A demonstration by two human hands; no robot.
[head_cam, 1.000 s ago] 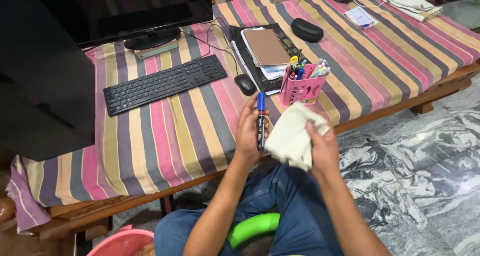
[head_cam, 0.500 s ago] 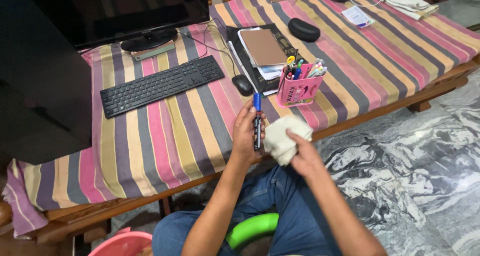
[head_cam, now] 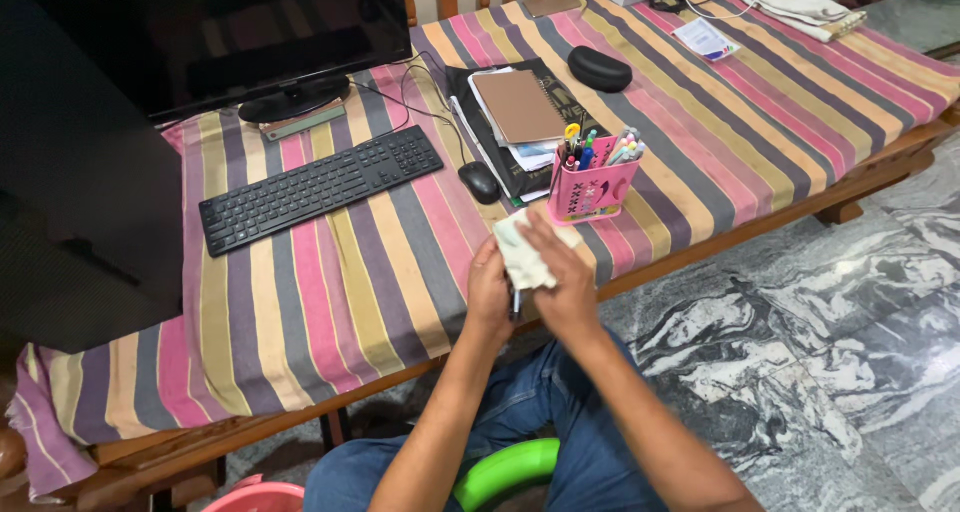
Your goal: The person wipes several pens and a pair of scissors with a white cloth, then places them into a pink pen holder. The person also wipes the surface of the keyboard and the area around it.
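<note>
1. Since the earlier head view, the right hand [head_cam: 563,284] has brought the cream cloth [head_cam: 522,253] over from the side and closed it over the black marker pen [head_cam: 516,300], whose blue cap no longer shows
2. Only a short dark length of the pen peeks out below the cloth, between the two hands, above the near edge of the striped pink, yellow and grey tablecloth [head_cam: 330,282]
3. Just beyond the hands stands a pink pen holder full of coloured pens [head_cam: 590,184]; further back lie a black computer mouse [head_cam: 479,180], a black keyboard [head_cam: 318,186], a brown notebook on a stack of papers [head_cam: 518,106] and a black oval case [head_cam: 599,68]
4. A dark monitor [head_cam: 270,32] fills the upper left
5. The left hand [head_cam: 488,290] is upright, fingers curled round the pen
6. The right hand's fingers press the cloth against the pen, wrapped narrowly about it
</note>
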